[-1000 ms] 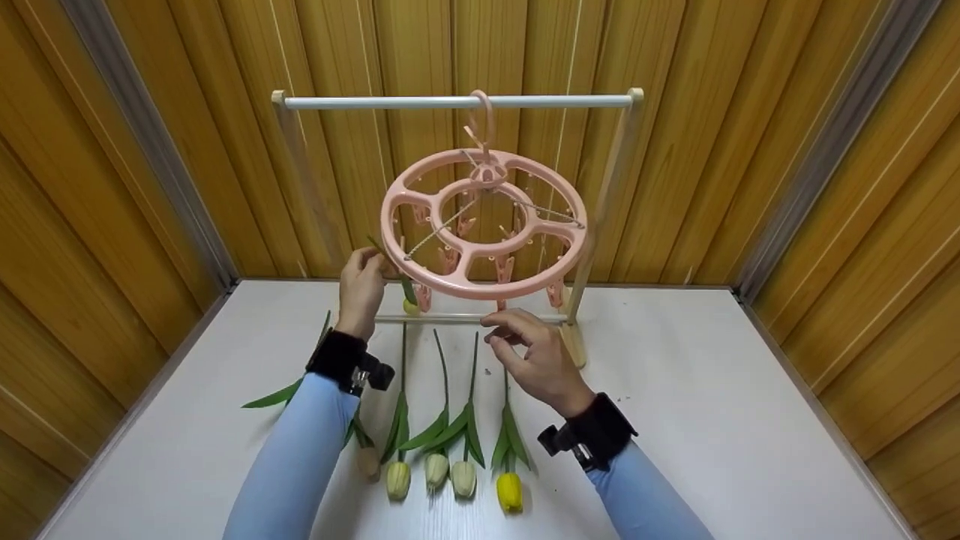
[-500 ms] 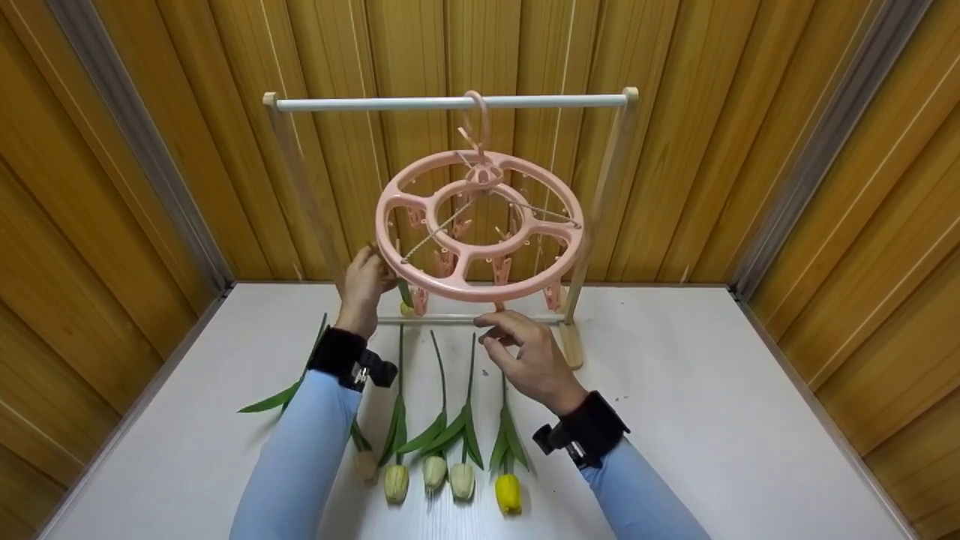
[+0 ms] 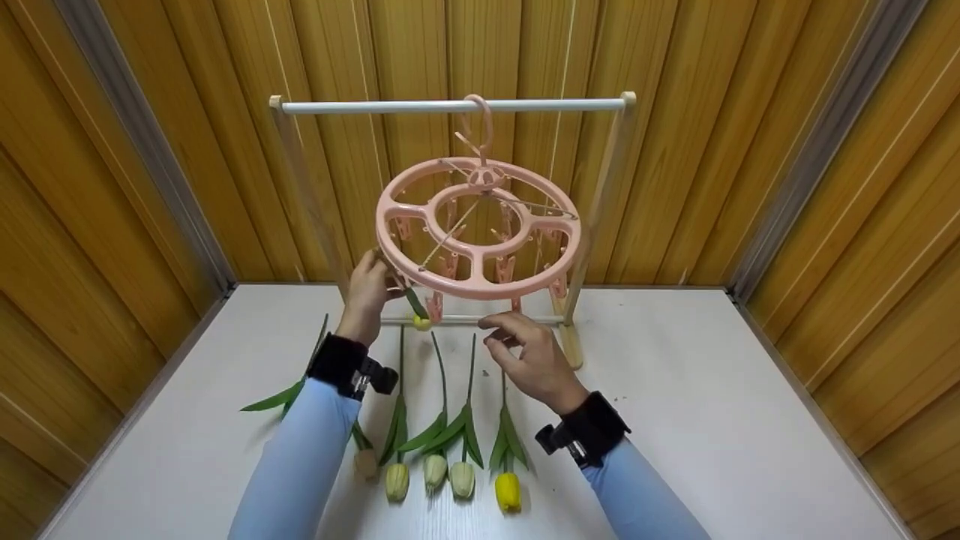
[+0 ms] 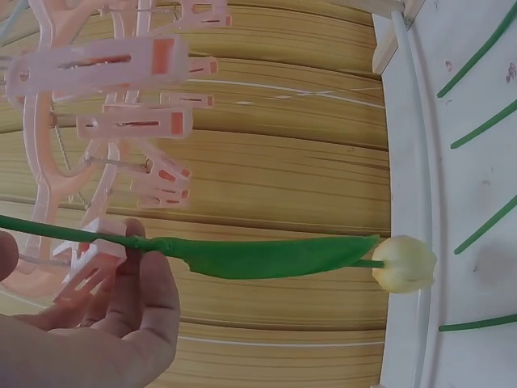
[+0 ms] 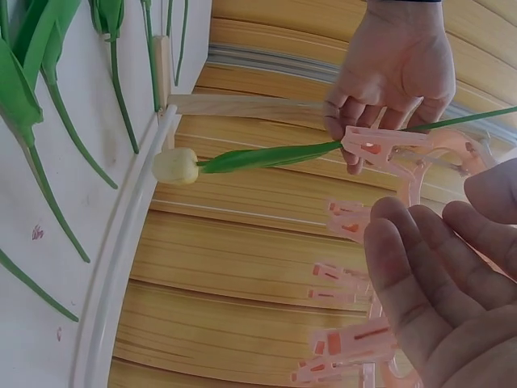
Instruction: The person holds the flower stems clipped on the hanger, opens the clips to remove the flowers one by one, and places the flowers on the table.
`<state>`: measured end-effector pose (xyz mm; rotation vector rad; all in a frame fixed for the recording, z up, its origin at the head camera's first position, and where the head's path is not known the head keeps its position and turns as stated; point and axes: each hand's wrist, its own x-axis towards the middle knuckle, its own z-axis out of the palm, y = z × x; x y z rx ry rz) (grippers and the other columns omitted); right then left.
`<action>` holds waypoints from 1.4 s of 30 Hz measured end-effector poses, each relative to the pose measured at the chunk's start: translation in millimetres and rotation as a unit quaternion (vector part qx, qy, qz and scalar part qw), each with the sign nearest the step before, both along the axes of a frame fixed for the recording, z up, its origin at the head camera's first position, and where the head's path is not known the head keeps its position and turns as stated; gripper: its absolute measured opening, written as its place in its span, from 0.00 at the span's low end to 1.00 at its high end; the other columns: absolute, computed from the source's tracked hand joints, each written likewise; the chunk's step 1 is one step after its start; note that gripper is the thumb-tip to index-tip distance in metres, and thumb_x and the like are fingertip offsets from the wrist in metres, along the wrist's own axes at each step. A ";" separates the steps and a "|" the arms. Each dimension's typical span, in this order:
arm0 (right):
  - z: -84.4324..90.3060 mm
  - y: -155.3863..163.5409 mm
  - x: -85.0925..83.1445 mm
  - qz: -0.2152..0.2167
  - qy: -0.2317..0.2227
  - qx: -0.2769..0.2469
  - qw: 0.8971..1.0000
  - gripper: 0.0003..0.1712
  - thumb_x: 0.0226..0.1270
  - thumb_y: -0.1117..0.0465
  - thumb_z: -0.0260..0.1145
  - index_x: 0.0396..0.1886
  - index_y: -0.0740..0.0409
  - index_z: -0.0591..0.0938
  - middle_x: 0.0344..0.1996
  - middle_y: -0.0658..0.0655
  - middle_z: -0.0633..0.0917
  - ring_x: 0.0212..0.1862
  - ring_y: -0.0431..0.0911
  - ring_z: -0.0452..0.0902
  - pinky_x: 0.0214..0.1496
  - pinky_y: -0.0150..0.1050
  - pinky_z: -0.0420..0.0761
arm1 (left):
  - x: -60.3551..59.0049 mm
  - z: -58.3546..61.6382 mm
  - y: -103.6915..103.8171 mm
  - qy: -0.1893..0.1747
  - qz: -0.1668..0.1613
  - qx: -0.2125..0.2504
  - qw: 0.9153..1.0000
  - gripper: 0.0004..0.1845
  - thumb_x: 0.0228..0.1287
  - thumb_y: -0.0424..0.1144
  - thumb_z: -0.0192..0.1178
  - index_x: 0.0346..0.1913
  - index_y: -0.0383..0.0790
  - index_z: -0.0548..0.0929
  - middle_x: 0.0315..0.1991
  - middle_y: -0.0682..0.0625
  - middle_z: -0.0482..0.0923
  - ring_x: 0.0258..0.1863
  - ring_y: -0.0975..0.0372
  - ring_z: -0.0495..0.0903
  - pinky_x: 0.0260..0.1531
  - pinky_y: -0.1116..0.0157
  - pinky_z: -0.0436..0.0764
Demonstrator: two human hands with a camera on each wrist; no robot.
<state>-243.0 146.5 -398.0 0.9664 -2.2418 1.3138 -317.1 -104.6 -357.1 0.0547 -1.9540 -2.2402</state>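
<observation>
Wood-panelled walls, white tabletop [image 3: 712, 420]. Step in hand: clipping pale yellow tulip [image 3: 421, 322] into peg at 8 o'clock of round pink plastic peg hanger [image 3: 480, 279]. Left hand [image 3: 366, 294] pinches stem at peg. Right hand [image 3: 531, 358] loosely open, empty, below the hanger's 6 o'clock edge. Next, likely: ease grip, check peg holds. Five tulips [image 3: 450, 439] lie on tabletop.

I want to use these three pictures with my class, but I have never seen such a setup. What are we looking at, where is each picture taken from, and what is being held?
A person works with bare hands, wearing three cameras. The wide picture comes from the head; the other two come from the wrists, close up.

A pink round clip hanger hangs from a small rail on a white table. Five tulips lie in a row on the table.

The left hand holds a sixth tulip by its stem at a pink clip, flower head hanging down. The right hand is open below the hanger, holding nothing.
</observation>
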 end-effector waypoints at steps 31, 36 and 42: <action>-23.9 -2.1 3.1 -0.013 -0.006 -0.018 1.000 0.15 0.69 0.73 0.65 0.55 0.63 0.85 0.49 0.60 0.87 0.46 0.52 0.86 0.46 0.43 0.86 | 42.9 -0.6 15.2 0.060 -0.067 0.022 0.996 0.12 0.80 0.33 0.49 0.57 0.33 0.78 0.37 0.44 0.81 0.34 0.56 0.82 0.40 0.63 0.81; -27.3 -2.6 4.7 -0.003 -0.018 -0.019 1.000 0.16 0.68 0.73 0.67 0.54 0.63 0.84 0.50 0.59 0.86 0.46 0.53 0.86 0.45 0.43 0.86 | 51.8 0.2 22.3 0.076 -0.077 0.035 0.994 0.13 0.78 0.31 0.49 0.58 0.31 0.77 0.36 0.45 0.81 0.33 0.58 0.83 0.39 0.64 0.81; -30.2 -2.7 6.0 -0.001 -0.019 -0.018 1.000 0.17 0.68 0.73 0.67 0.56 0.65 0.84 0.50 0.63 0.86 0.46 0.56 0.85 0.44 0.41 0.86 | 61.1 -0.2 31.1 0.092 -0.106 0.049 0.989 0.14 0.78 0.30 0.47 0.61 0.30 0.74 0.35 0.45 0.81 0.34 0.59 0.82 0.39 0.64 0.80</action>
